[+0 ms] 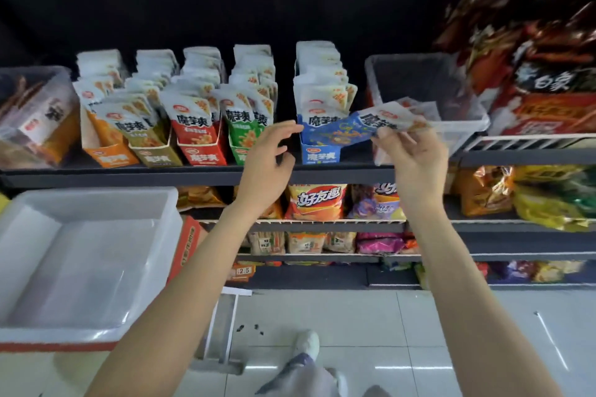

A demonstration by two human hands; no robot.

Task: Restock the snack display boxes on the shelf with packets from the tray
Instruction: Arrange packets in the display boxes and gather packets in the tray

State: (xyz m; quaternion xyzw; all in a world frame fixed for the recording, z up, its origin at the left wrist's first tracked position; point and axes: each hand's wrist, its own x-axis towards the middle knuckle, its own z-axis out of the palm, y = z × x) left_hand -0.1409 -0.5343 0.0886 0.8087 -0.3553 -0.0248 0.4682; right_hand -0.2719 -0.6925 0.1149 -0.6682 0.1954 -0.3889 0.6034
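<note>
1. In front of the shelf (pixel 200 175), both arms reach up; the right hand (pixel 416 158) pinches a blue packet (pixel 364 127) beside the blue display box (pixel 319 148).
2. The left hand (pixel 267 167) hovers, grip wide, holding nothing.
3. At near left, the white tray (pixel 93 203) holds no packets.

Five display boxes (pixel 206 138) are lined up along the shelf (pixel 193 175), with a bin (pixel 429 97) to their right. A packet (pixel 367 126) is held between the rightmost box (pixel 319 138) and that bin. A tray (pixel 87 255) is set nearer, at the left.
</note>
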